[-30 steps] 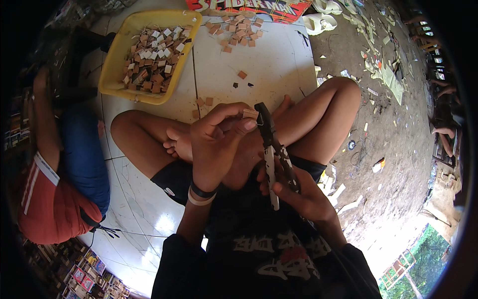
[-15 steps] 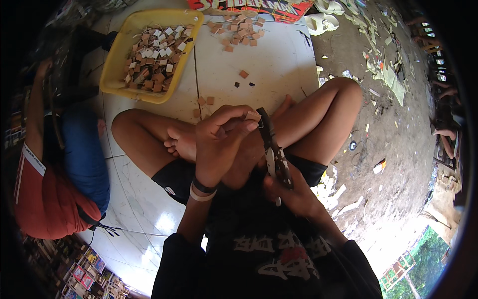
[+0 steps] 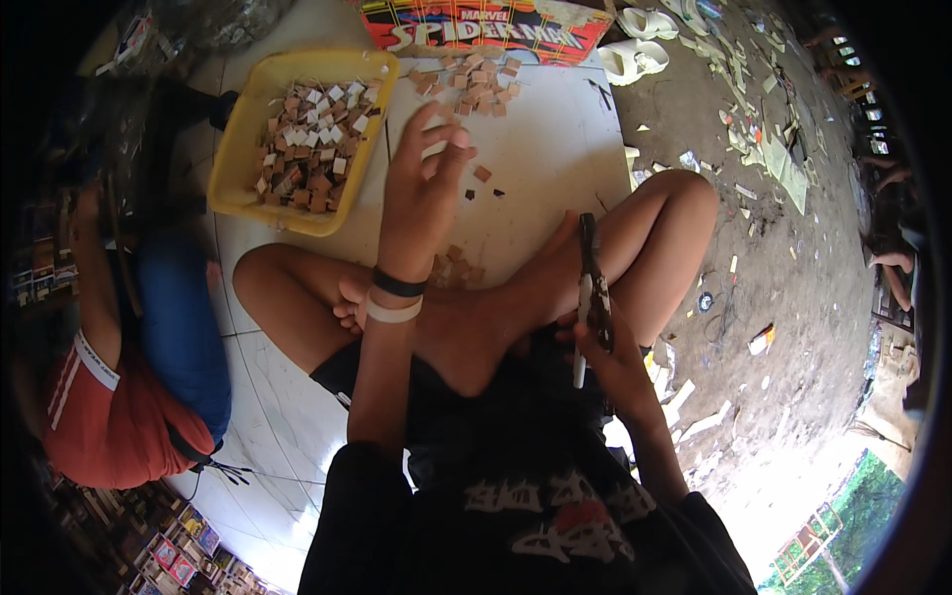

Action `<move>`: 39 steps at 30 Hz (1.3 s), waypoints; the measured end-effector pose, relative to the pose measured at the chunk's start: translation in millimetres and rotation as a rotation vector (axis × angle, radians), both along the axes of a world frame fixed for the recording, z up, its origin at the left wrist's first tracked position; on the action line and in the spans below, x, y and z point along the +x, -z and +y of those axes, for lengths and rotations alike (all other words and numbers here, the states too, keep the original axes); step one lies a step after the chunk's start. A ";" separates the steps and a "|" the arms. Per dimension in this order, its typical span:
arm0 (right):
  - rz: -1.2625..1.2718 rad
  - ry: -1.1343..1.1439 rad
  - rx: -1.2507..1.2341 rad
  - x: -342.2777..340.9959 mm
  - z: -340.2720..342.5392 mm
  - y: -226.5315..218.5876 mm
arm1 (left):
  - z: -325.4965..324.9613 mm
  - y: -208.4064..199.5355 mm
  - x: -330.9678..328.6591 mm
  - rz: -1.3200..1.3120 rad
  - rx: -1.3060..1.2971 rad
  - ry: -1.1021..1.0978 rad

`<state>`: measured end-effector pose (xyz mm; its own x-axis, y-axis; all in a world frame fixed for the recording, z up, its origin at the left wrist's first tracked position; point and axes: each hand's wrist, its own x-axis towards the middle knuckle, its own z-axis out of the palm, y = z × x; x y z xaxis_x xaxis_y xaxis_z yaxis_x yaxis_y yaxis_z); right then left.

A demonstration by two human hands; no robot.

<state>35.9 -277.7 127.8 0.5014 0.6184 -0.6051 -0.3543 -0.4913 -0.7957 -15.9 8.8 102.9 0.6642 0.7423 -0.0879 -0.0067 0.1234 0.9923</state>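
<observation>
My left hand (image 3: 421, 198) is stretched out over the white tiled floor, its fingers loosely bent and apart with nothing visible in them. Beyond its fingertips lies a loose pile of small brown square pieces (image 3: 481, 84). My right hand (image 3: 617, 357) rests above my thigh, wrapped round a pair of dark pliers (image 3: 593, 283) with pale worn patches; the jaws point away from me. Several more brown squares (image 3: 458, 270) lie by my crossed legs, partly hidden by my left wrist. One single square (image 3: 483, 173) sits to the right of my left hand.
A yellow plastic basin (image 3: 226, 183) full of brown and white squares stands at the far left. A red printed board (image 3: 486, 30) lies at the back. White sandals (image 3: 635, 59) and scraps cover the ground at right. Another person in a red shirt (image 3: 129, 407) sits at left.
My left hand has let go of a small brown square and moved away from me, toward the far pile. The pliers have shifted right in my right hand.
</observation>
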 end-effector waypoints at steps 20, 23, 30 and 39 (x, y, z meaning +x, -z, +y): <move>-0.341 -0.316 -0.108 8.3 1.5 6.8 | -52.6 -124.1 -48.7 -0.216 0.197 -0.002; -0.334 -0.337 -0.174 6.1 5.5 3.3 | -51.4 -129.8 -50.8 -0.210 0.266 0.034; -0.411 -0.357 -0.122 4.3 5.3 9.6 | -50.7 -112.0 -56.1 -0.187 0.285 -0.025; -0.402 -0.331 -0.073 4.6 0.4 14.8 | 6.1 77.1 -60.4 0.597 0.721 0.178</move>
